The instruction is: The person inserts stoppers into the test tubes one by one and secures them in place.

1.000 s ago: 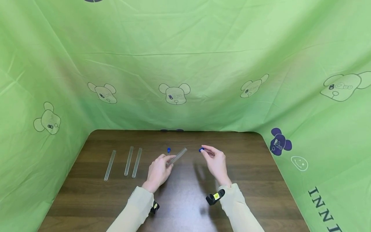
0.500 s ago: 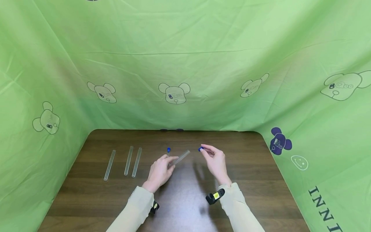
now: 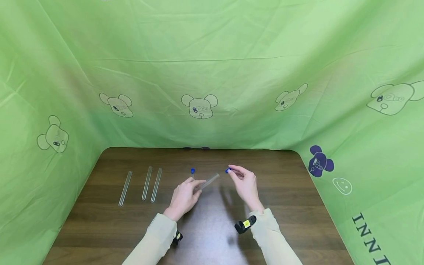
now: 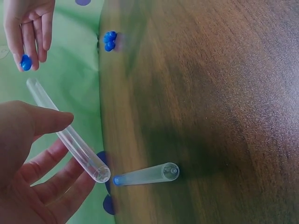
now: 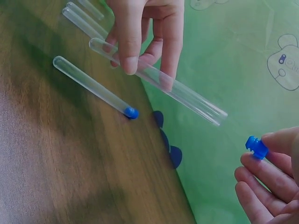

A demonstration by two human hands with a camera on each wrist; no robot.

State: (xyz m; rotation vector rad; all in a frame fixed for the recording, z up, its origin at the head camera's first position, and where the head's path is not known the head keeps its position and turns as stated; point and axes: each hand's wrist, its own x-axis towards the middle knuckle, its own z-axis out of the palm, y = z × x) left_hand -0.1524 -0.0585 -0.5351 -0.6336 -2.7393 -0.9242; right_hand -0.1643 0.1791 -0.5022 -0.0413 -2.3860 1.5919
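Observation:
My left hand (image 3: 184,197) pinches a clear glass-like test tube (image 5: 180,93) between thumb and fingers, tilted above the table. The tube's open end points toward my right hand (image 3: 246,184). Thumb and fingertips of that hand pinch a blue ribbed stopper (image 5: 257,147). In the head view a short gap separates the stopper from the tube's mouth. Beneath my left hand, a second test tube with a blue stopper (image 5: 91,86) in its end lies on the table; the hand partly covers it in the head view.
Three more test tubes lie on the brown wooden table (image 3: 271,191) at the left, among them the leftmost tube (image 3: 125,188). A small cluster of blue stoppers (image 4: 110,41) sits near the table's far edge. Green cloth (image 3: 198,73) hangs around the table's back and sides.
My left hand has shifted a little to the right with the test tube, and the tube's open end has dipped slightly. My right hand has edged slightly left, still pinching the stopper.

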